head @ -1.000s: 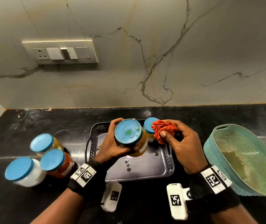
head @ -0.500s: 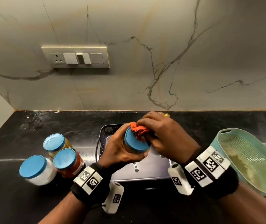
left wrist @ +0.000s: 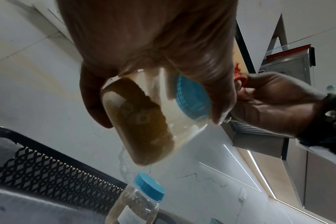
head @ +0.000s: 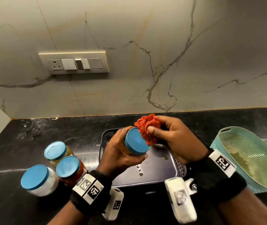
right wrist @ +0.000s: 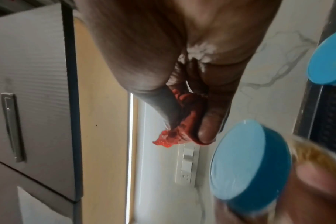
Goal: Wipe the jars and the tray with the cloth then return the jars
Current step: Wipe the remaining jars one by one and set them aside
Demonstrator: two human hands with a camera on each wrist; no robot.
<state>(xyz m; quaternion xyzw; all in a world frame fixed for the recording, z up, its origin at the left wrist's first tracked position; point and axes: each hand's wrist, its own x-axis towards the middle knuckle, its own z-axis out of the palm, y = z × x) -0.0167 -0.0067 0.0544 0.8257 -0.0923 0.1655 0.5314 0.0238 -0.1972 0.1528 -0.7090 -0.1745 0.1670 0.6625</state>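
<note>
Black counter: my left hand (head: 121,153) grips a tilted jar (head: 136,144); right hand (head: 176,140) fingers bunch the cloth (head: 147,127) against its lid.

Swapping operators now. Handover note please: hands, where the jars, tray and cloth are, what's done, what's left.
Left hand grips a blue-lidded jar, tilted above the tray.
Right hand holds the bunched red cloth at that jar's lid edge.
Three jars stand on the counter left of the tray. One more jar stands in the tray, seen from the left wrist.
Done: which jars are wiped cannot be told.
Left: finish this jar, wipe the jar in the tray and take it out, wipe the tray, put all jars back.
</note>
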